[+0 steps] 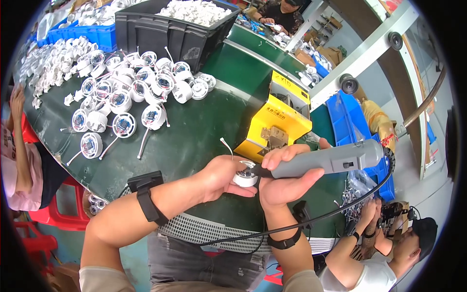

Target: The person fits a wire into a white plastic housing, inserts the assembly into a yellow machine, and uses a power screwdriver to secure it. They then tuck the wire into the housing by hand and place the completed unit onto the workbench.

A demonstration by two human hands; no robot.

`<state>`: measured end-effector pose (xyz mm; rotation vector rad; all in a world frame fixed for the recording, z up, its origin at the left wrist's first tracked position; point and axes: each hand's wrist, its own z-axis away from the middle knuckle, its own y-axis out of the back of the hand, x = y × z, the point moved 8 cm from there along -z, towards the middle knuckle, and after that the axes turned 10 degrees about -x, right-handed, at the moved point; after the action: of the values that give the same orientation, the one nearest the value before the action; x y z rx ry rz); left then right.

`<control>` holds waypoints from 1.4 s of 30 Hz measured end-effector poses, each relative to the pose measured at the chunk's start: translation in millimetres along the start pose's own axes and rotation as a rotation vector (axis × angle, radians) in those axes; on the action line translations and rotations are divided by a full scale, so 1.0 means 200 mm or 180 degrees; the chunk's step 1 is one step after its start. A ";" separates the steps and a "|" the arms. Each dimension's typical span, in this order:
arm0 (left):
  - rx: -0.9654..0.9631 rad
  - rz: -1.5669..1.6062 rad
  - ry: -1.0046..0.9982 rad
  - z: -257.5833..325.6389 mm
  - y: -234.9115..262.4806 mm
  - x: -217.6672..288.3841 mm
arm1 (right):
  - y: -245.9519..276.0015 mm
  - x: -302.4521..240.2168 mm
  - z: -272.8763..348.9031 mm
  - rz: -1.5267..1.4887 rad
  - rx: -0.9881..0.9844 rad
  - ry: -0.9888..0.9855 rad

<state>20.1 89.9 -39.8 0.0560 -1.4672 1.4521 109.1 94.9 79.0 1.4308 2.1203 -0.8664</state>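
Left hand (221,177) steadies a white round housing (244,178) while right hand (282,182) grips the grey electric screwdriver (323,160), best kept square to it.

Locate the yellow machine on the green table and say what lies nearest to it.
In the head view, the yellow machine sits right of centre on the green table, just above the grey electric screwdriver held in the right hand.

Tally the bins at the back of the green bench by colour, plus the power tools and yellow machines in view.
Blue bins: 1
Dark grey bins: 1
Grey electric screwdrivers, held in the right hand: 1
Yellow machines: 1
Total: 4
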 end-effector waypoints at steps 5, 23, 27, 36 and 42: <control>0.0115 0.0040 -0.0029 0.02 -0.01 0.01 | 0.00 0.00 0.00 -0.0081 -0.0007 0.0010; 0.0077 -0.0017 -0.0093 0.00 0.01 0.02 | 0.00 0.00 -0.01 -0.0009 -0.0039 0.0025; 0.0129 -0.0123 -0.0092 0.00 0.01 0.01 | 0.00 0.00 0.00 0.0077 -0.0081 0.0005; 0.0309 -0.0792 -0.0194 0.01 0.02 0.05 | -0.01 0.03 0.00 0.0404 -0.0200 -0.0005; 0.0353 -0.1073 -0.0160 -0.02 0.04 0.02 | -0.01 -0.02 -0.04 0.0516 -0.0165 0.0112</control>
<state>14.8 98.1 -44.5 0.3925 -1.3408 1.2602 109.7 97.6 88.8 1.5764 2.0038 -0.7247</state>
